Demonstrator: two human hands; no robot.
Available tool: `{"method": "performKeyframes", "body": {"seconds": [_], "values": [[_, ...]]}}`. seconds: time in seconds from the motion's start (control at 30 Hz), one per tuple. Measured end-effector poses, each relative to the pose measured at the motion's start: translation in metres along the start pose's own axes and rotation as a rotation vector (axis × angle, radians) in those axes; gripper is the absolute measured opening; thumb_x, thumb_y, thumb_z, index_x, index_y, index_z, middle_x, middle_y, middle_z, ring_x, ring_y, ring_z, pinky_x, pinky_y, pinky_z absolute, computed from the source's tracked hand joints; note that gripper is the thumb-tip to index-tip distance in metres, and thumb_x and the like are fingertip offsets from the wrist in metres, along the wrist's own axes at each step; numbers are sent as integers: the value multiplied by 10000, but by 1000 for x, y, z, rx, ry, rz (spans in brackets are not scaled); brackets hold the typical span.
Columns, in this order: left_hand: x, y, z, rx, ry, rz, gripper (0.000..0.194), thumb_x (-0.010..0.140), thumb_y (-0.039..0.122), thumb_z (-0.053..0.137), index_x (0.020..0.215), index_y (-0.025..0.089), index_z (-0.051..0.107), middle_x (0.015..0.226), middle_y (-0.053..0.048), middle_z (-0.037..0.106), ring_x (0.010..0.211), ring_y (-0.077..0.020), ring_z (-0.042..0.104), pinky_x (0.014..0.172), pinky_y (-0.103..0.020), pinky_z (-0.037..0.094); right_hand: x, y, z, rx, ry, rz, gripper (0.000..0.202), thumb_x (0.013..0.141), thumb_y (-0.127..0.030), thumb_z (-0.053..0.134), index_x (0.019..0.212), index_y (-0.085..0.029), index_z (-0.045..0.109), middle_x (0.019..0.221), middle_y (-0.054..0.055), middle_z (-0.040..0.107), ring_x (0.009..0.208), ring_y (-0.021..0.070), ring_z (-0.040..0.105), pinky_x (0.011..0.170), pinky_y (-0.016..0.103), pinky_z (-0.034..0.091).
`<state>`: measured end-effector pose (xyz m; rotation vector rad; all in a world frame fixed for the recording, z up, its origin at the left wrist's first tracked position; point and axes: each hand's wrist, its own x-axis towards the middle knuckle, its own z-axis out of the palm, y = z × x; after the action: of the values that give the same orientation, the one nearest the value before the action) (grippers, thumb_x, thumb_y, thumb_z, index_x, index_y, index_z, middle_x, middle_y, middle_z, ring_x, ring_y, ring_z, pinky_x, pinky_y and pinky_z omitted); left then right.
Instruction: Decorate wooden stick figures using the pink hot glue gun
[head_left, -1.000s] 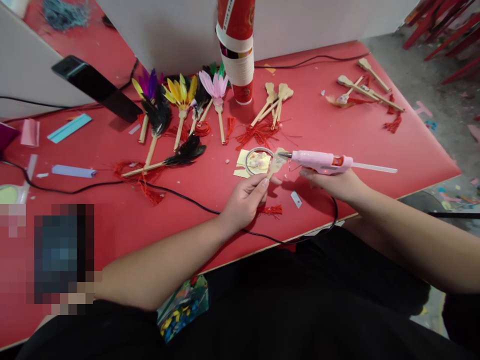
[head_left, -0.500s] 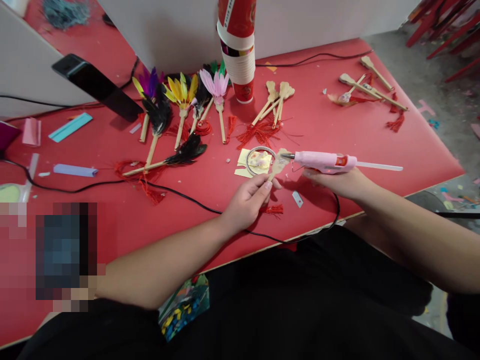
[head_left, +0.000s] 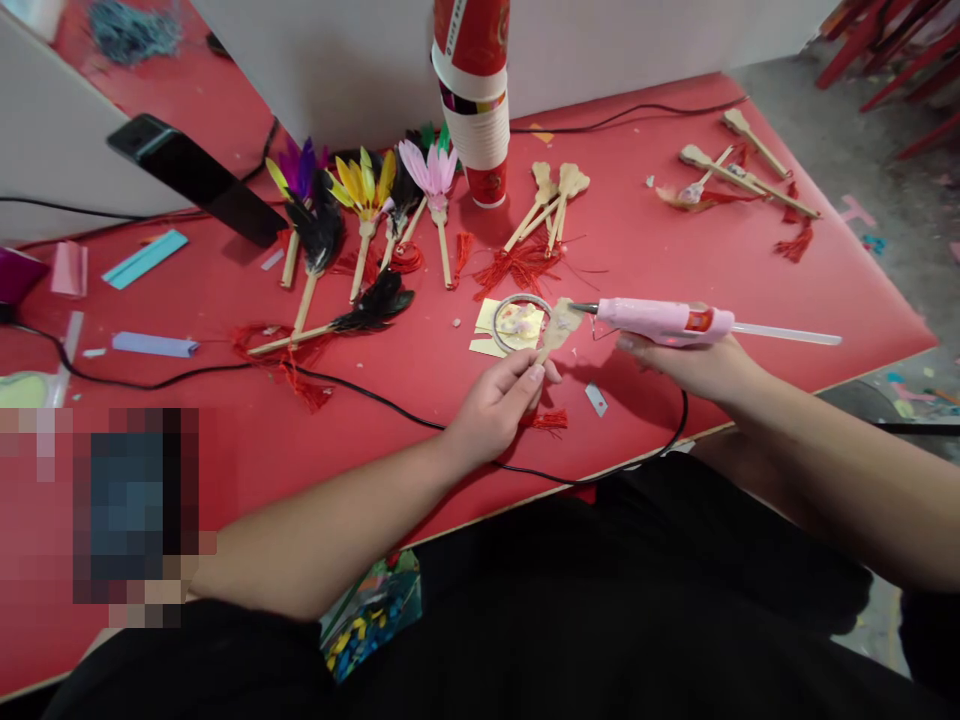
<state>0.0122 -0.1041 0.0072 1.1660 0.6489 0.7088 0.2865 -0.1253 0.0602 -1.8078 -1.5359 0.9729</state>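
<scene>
Left hand (head_left: pixel 499 400) pinched shut on the lower end of a wooden stick (head_left: pixel 556 330), thumb and fingertips closed round the shaft, red tassel (head_left: pixel 550 420) trailing beside the knuckles. Stick lifted just above the counter (head_left: pixel 750 270), near the middle of its front edge, broad carved head pointing away. Probably light and stiff, thin enough to snap if bent; best held low on the shaft as here, well clear of the head where glue goes.

Right hand (head_left: pixel 694 365) wrapped closed under a pink glue gun (head_left: pixel 664 320), nozzle touching or nearly touching the stick's head, clear glue rod jutting out toward the right edge. Gun likely light, with a hot tip; grip kept at the body, fingers away from the nozzle. Black cord (head_left: pixel 660 440) looping off the front edge.

Just beside the stick's head, a metal ring (head_left: pixel 519 322) on yellow paper. Farther back, bare sticks (head_left: pixel 551 205) on red threads, feathered sticks (head_left: pixel 360 215) fanned out, a stack of cups (head_left: pixel 480 110) near the back edge. More sticks (head_left: pixel 742 175) toward the back right corner. Phone (head_left: pixel 191 180) at the back left.
</scene>
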Motion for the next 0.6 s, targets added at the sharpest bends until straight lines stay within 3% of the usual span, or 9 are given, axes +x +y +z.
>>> {"method": "performKeyframes", "body": {"seconds": [0.1,0.37,0.6], "values": [[0,0,0,17,7,-1,434,1088,603,619,1048,172,654,623,88,390,549,-98,325,545,-263,269,0,-2,1,-15,6,23,305,850,-536,806,916,-238,821,790,58,758,858,302,766,729,418,644],[2,0,0,38,30,-4,459,1071,625,632,1033,168,664,609,88,390,544,-100,329,544,-267,271,5,-4,3,37,-35,-88,418,875,-488,800,1207,-242,865,1113,95,859,1059,335,809,917,469,689],[3,1,0,52,52,-18,467,1055,639,646,1018,174,669,599,93,378,524,-94,312,529,-261,262,7,-1,2,20,-41,-87,440,880,-480,810,1265,-274,865,1264,78,852,1186,354,793,1008,495,678]]}}
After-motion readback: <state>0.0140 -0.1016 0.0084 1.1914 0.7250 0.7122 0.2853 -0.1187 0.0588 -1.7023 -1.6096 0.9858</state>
